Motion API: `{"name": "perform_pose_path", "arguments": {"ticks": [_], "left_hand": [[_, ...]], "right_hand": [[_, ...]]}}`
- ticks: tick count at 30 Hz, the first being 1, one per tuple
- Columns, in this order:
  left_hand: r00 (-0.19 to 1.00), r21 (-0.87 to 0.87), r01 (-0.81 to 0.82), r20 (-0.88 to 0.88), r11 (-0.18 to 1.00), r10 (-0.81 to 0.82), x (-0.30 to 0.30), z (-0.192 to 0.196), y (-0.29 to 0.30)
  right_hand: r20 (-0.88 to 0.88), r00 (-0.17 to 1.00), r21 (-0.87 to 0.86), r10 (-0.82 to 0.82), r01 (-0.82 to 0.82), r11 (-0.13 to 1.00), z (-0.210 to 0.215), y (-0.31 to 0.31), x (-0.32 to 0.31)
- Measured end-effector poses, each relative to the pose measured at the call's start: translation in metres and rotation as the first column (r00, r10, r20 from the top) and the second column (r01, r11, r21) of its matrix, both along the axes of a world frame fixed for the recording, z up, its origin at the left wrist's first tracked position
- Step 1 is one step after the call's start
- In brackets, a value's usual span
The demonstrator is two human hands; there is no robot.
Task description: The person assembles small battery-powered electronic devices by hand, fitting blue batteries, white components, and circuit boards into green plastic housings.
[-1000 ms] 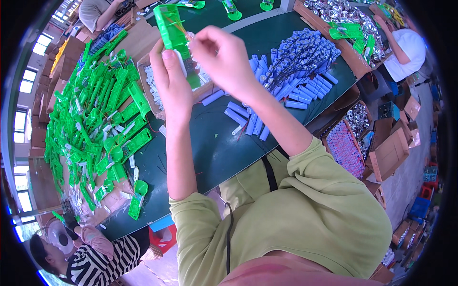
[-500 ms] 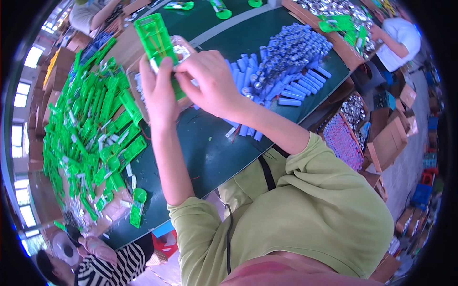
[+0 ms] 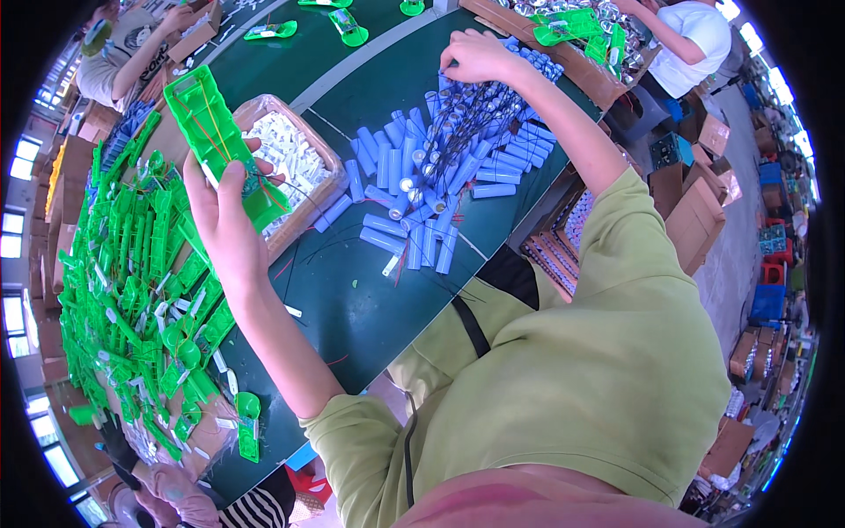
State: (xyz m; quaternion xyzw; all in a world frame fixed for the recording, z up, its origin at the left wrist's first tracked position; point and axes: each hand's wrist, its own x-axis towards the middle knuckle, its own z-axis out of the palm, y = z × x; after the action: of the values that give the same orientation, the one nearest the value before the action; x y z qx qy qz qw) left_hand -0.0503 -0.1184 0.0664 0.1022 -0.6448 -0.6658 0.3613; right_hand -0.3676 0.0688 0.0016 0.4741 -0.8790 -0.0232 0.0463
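My left hand [image 3: 231, 233] grips a green plastic housing [image 3: 204, 107], tilted up, with thin red and yellow wires in its open side. The thumb lies across its lower part, and dark wires stick out there. Farther right, my right hand [image 3: 482, 58] is stretched out over the far end of a heap of blue cylindrical battery cells [image 3: 384, 167]. Its fingers are bent inward at the cells; what is between them, if anything, cannot be made out. Black wires [image 3: 466, 119] lie tangled over the heap.
Beside the housing stands a basket [image 3: 331, 187] of small white parts. Green housings [image 3: 150, 238] are piled on the left of the dark green table [image 3: 339, 295]. A cardboard box [image 3: 581, 75] with silvery parts stands far right. Co-workers sit around, one in a white shirt [image 3: 695, 35].
My right hand has left the green housing and reached right and away to the blue cells. My left hand has moved left and lower with the housing, baring the basket.
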Motion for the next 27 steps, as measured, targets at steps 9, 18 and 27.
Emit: {"name": "perform_pose_path", "arguments": {"ticks": [9,18,27], "left_hand": [[0.998,-0.014,-0.016,0.066,1.0,0.017,-0.006,0.001,0.006],[0.999,0.023,0.013,0.042,1.0,-0.014,-0.002,-0.001,-0.001],[0.997,-0.047,0.048,0.064,0.998,-0.045,-0.004,0.001,0.012]], "right_hand": [[-0.122,0.97,0.163,0.211,-0.19,0.968,-0.03,-0.057,-0.008],[0.046,0.891,0.071,0.452,-0.455,0.888,-0.044,-0.057,-0.025],[0.282,0.598,-0.925,0.75,-0.039,0.378,0.068,-0.08,0.118]]}}
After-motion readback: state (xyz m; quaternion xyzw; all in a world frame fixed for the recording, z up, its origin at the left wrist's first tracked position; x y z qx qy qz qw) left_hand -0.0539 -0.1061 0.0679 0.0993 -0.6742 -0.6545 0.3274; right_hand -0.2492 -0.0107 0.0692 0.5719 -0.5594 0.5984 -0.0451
